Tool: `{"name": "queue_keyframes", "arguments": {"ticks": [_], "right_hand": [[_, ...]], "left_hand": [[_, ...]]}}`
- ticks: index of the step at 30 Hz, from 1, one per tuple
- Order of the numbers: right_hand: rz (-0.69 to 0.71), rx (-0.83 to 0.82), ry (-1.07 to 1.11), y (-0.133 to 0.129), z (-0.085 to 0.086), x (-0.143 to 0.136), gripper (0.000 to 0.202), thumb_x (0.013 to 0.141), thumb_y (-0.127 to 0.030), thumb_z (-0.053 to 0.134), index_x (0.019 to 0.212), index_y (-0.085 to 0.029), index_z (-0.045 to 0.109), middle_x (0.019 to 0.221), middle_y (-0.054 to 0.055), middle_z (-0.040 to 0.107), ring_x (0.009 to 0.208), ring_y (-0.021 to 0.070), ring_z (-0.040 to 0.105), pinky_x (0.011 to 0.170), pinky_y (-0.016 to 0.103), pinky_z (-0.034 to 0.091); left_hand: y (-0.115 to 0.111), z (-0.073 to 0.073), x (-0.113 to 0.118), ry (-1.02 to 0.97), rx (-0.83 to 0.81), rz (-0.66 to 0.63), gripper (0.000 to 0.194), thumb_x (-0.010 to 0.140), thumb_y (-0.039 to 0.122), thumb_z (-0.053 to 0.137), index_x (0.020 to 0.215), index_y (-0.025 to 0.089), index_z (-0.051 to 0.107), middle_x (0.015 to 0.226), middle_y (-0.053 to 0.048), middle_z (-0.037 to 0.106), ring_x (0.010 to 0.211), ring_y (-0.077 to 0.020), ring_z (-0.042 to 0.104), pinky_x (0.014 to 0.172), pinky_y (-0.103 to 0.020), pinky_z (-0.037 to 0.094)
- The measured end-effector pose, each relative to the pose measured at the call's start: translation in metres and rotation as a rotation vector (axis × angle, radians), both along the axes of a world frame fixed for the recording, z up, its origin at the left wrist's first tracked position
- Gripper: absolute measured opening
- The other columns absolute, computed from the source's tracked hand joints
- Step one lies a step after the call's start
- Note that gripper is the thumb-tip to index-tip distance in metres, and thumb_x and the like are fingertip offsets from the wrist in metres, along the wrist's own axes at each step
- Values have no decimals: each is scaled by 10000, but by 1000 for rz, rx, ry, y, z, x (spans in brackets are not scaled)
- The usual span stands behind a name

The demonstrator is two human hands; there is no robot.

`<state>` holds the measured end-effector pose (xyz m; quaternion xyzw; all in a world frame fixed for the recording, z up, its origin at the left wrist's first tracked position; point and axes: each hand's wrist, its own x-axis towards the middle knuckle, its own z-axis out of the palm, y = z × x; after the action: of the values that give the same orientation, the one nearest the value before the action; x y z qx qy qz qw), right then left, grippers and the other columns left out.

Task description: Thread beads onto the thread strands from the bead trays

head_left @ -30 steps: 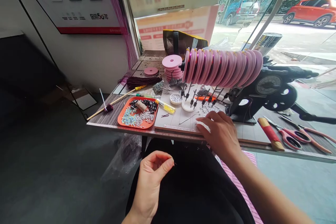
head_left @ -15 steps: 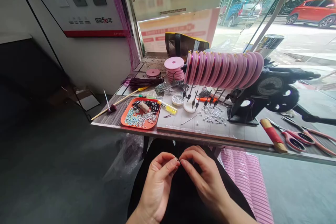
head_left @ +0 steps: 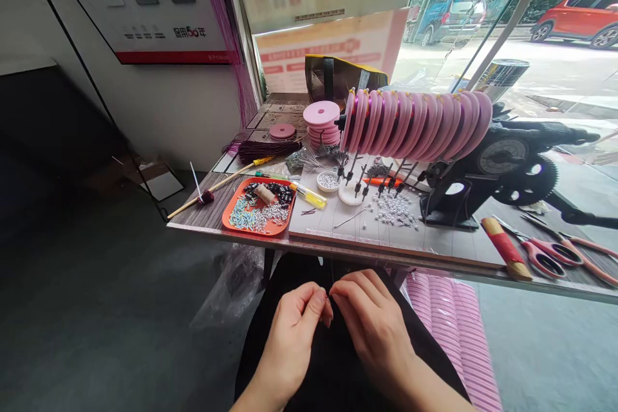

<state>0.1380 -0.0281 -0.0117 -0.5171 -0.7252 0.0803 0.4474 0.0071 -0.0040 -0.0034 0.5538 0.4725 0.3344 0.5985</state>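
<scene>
My left hand (head_left: 292,331) is closed in a pinch, thumb pressed on the bent forefinger. Close beside it, my right hand (head_left: 374,322) pinches with thumb and fingertips. Something tiny and dark sits between the two sets of fingertips, too small to name. A thin line, perhaps thread, rises from the fingers toward the table edge. Both hands are above my dark-clothed lap (head_left: 333,373), in front of the table (head_left: 193,214). Nearest on the table are an orange tray (head_left: 225,226) of beads and a white board (head_left: 309,224) bearing loose pale pins.
A black hand-cranked machine (head_left: 449,206) carries a row of pink discs (head_left: 415,125). To the right lie pink-handled scissors (head_left: 548,262), pliers (head_left: 591,261) and a red-wrapped stick (head_left: 506,248). A small white bowl (head_left: 328,188) holds beads. Pink ribbed padding (head_left: 454,322) is below the table.
Both hands stay near each other at the lap. My left hand has turned, showing more of its back, and the fingertips have parted slightly. The view has shifted a little.
</scene>
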Motion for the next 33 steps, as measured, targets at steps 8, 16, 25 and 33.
{"name": "queue_keyframes", "arguments": {"ticks": [8, 16, 25, 33], "right_hand": [[31, -62, 0, -1, 2, -1, 214, 889, -97, 378, 746, -186, 512, 700, 42, 556, 652, 172, 476, 580, 288, 417], [75, -45, -41, 0, 0, 1, 202, 900, -109, 424, 747, -172, 541, 691, 40, 575, 645, 171, 486, 583, 286, 410], [187, -139, -86, 4, 9, 14, 192, 912, -150, 410, 779, -177, 545, 695, 42, 569, 658, 174, 492, 589, 284, 429], [193, -101, -211, 4, 11, 13, 211, 923, -156, 375, 809, -185, 550, 693, 45, 565, 671, 179, 495, 584, 284, 413]], "left_hand": [[0, 3, -3, 45, 46, -5, 299, 828, 370, 500, 594, 186, 503, 587, 8, 501, 604, -143, 461, 602, -239, 374], [2, 4, -4, 35, -9, -17, 328, 809, 389, 520, 559, 182, 470, 563, 23, 448, 584, -130, 415, 584, -239, 349], [12, 11, -22, 107, 24, -160, 307, 853, 383, 452, 672, 185, 600, 630, -8, 561, 655, -160, 522, 656, -241, 393], [3, 25, -34, 406, 398, -97, 130, 821, 236, 504, 779, 234, 626, 790, -36, 635, 773, -209, 557, 725, -294, 401]]}}
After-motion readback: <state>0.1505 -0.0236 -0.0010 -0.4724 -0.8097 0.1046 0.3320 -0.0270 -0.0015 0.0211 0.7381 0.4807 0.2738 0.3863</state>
